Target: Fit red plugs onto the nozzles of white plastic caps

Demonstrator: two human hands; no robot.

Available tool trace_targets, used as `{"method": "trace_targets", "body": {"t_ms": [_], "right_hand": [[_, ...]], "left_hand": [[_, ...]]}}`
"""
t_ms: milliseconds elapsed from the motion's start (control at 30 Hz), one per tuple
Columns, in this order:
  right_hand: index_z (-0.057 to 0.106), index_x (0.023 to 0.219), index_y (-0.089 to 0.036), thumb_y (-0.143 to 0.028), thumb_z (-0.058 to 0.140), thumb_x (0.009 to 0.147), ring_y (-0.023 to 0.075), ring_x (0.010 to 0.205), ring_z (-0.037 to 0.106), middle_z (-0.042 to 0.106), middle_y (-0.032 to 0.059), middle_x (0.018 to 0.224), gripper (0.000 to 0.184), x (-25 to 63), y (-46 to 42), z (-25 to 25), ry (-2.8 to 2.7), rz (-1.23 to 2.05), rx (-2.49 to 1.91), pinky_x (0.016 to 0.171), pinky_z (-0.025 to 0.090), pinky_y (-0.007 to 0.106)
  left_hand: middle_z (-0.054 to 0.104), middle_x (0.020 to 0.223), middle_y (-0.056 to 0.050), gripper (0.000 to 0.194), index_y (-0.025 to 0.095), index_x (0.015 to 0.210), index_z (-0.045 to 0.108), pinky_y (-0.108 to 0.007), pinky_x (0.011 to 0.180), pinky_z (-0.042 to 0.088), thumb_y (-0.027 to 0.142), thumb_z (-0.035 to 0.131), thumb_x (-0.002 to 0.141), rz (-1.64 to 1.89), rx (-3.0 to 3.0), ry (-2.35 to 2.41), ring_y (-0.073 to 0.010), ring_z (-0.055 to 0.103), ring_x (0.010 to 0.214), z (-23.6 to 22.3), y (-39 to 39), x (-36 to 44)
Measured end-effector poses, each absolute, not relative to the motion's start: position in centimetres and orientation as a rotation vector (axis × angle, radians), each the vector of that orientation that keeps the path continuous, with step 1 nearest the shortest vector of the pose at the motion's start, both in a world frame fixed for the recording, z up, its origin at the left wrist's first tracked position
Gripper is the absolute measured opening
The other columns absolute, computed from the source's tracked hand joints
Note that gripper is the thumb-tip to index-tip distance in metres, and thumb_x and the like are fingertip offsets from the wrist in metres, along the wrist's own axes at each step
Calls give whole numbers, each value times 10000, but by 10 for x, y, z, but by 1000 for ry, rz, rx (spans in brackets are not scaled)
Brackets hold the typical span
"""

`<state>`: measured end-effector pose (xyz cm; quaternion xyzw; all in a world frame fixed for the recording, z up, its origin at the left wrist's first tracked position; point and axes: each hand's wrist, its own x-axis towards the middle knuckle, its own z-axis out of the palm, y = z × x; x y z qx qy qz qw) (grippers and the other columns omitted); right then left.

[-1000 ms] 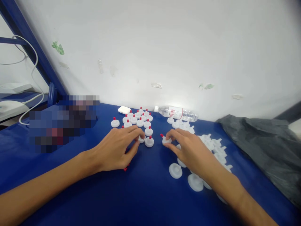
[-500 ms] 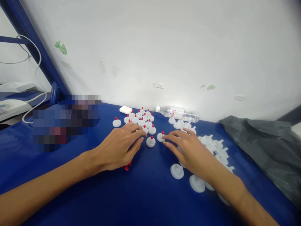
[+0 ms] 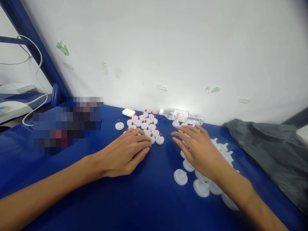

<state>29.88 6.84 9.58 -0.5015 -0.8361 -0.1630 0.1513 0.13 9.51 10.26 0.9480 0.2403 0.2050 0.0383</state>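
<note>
My left hand (image 3: 130, 149) is palm down, its fingers loosely bent and the thumb a little apart. Its fingertips rest against a white round cap with a red tip (image 3: 151, 139). Another red-tipped white cap (image 3: 159, 139) sits just to the right of it. Several more red-tipped caps (image 3: 145, 124) stand upright behind and partly under this hand. My right hand (image 3: 196, 144) hovers with fingers spread and holds nothing. Beneath and around it lie plain white caps with spouts (image 3: 180, 177), some hidden by the hand and forearm.
A clear plastic bottle (image 3: 181, 115) lies along the wall. A small white case (image 3: 129, 112) is behind the red-tipped group, with one lone red-tipped cap (image 3: 119, 125) to its left. Dark grey sheeting (image 3: 269, 150) covers the right side. Blurred things lie at the left.
The two front red-tipped caps have shifted left and back, toward the group. My right hand has drawn off its cap to the right. Red pieces under my left hand are now hidden.
</note>
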Motion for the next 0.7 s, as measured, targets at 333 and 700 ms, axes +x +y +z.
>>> {"method": "trace_targets", "body": {"t_ms": [333, 700], "right_hand": [[483, 1701, -289, -606, 228, 1176, 373, 1699, 293, 402, 121, 1798, 664, 312, 77, 91, -2275, -151, -1917, 1337, 289, 712], [521, 1665, -227, -626, 171, 1165, 360, 1671, 369, 481, 132, 1758, 729, 317, 82, 87, -2257, -17, -1822, 1349, 284, 690]], "left_hand": [[582, 720, 5, 315, 252, 729, 501, -432, 831, 427, 240, 502, 1044, 629, 2986, 706, -224, 530, 785, 106, 102, -5], [636, 688, 2, 301, 238, 687, 562, -477, 885, 472, 182, 609, 979, 294, 3124, 639, -242, 575, 804, 105, 91, -2]]}}
